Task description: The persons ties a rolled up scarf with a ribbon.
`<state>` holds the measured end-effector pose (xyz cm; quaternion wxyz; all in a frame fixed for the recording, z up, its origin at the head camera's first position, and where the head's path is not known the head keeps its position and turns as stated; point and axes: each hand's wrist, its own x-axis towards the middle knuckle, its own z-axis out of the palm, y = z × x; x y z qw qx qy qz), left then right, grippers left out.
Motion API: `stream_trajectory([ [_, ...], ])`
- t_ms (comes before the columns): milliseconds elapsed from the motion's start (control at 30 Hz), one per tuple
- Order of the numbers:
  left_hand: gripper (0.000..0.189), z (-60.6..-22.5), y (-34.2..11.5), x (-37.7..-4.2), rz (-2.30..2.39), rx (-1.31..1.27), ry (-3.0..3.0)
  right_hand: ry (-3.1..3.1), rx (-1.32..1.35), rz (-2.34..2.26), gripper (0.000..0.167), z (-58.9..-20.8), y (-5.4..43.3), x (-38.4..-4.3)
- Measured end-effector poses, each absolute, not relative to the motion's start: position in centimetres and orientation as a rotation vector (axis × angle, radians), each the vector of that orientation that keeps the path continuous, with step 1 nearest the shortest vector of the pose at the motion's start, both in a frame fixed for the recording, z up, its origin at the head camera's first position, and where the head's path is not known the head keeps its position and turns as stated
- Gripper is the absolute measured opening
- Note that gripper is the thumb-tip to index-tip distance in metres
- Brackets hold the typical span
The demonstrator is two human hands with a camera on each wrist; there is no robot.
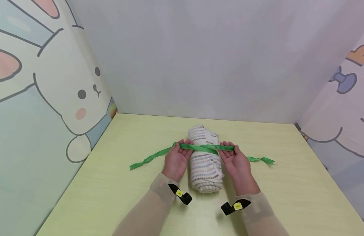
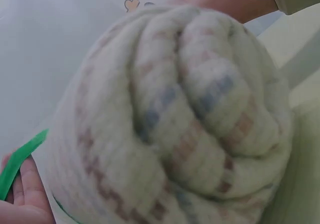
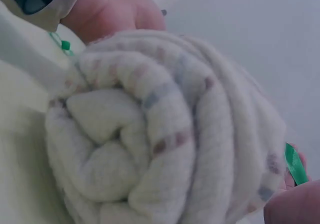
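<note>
A rolled-up cloth (image 1: pixel 206 170), white with rows of small coloured dashes, lies lengthwise in front of me. Around its middle runs a green ribbon (image 1: pixel 203 148), its two ends crossed on top. My left hand (image 1: pixel 176 162) pinches one end between thumb and fingers, palm up, at the roll's left side. On the right side my right hand (image 1: pixel 237 164) grips the other end in the same way. Loose ribbon trails outward past both hands. The spiral end of the roll (image 3: pixel 120 149) fills most of the right wrist view, with the ribbon and fingers at the lower right.
The pale yellow-green table (image 1: pixel 288 183) extends on both sides of the roll. A plain pale backdrop (image 1: pixel 205 65) stands behind it, and panels with a cartoon rabbit (image 1: pixel 72 78) and another cartoon figure (image 1: pixel 332 114) flank it. Each sleeved wrist carries a small black camera (image 1: pixel 186 198).
</note>
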<state>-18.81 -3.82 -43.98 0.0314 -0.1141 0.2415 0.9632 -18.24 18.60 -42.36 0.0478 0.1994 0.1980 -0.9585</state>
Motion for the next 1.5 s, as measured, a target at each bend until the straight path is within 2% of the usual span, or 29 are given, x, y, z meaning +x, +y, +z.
stream_trajectory([
  [267,0.028,-44.2,-4.2,-18.8,2.971,-0.361,0.73,0.525,0.644,-2.906,0.03,-42.6,19.5,-18.6],
  [733,0.026,-43.9,-4.0,-19.3,2.843,-0.37,0.933,0.946,0.407,-2.76,0.033,-42.7,18.4,-19.4],
  [1000,0.027,-43.4,-3.8,-20.0,2.708,-0.252,1.303,1.519,0.176,-2.468,0.035,-42.1,18.5,-20.1],
  [1233,0.031,-42.7,-3.4,-20.2,2.574,-0.146,1.571,2.066,-0.029,-2.043,0.045,-41.3,18.7,-20.7],
  [1500,0.034,-42.2,-3.4,-20.5,2.362,0.01,1.871,2.284,-0.175,-1.81,0.026,-40.6,18.0,-21.2],
])
